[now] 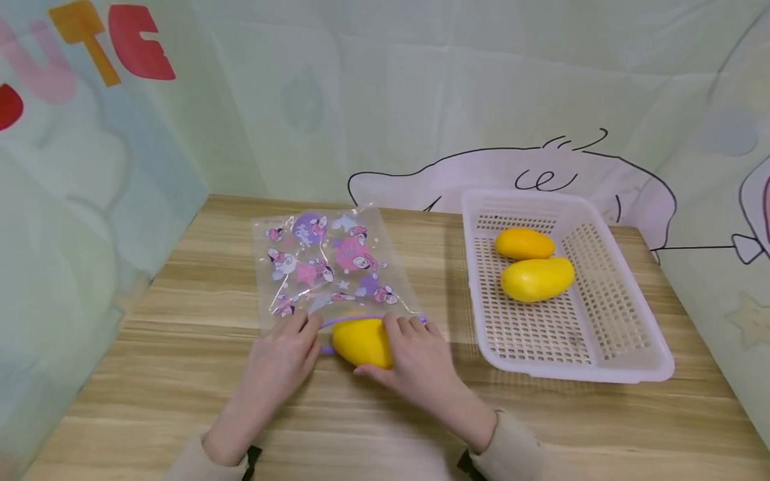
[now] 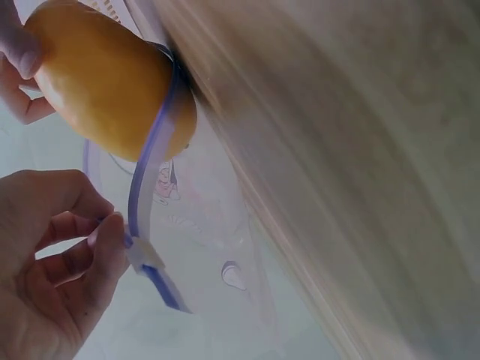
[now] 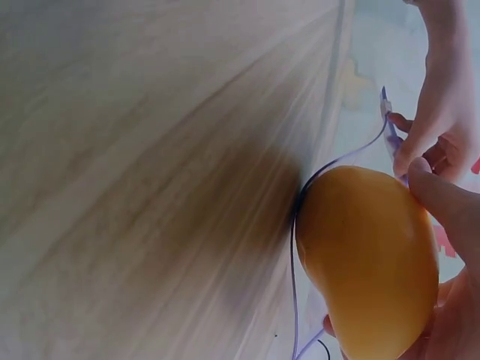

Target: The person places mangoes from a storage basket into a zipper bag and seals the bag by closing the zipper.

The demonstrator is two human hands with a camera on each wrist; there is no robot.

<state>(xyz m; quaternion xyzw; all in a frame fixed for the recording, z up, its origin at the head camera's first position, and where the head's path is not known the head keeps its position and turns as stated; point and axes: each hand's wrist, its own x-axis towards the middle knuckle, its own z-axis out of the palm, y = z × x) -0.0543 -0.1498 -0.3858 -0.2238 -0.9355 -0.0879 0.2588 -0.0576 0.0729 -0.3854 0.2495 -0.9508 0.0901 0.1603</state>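
Observation:
A clear zip bag [image 1: 327, 260] with pink and purple cartoon prints lies flat on the table, its purple-edged mouth parted toward me. Between thumb and fingers, my left hand [image 1: 281, 354] pinches the upper edge of that mouth beside a white slider [image 2: 144, 255]. My right hand [image 1: 424, 354] grips a yellow mango [image 1: 359, 342], thumb on the near side and fingers over the far side. In the left wrist view, the mango's rounded end sits within the purple zip strip [image 2: 152, 146]. Part of the mango is hidden behind my right hand.
To the right stands a white plastic basket [image 1: 472, 294] with perforated sides, holding two more mangoes, an orange-yellow one [image 1: 525, 244] and a yellow one [image 1: 537, 279]. A printed cloth backdrop [image 1: 415, 87] rises behind the wooden table [image 1: 180, 321].

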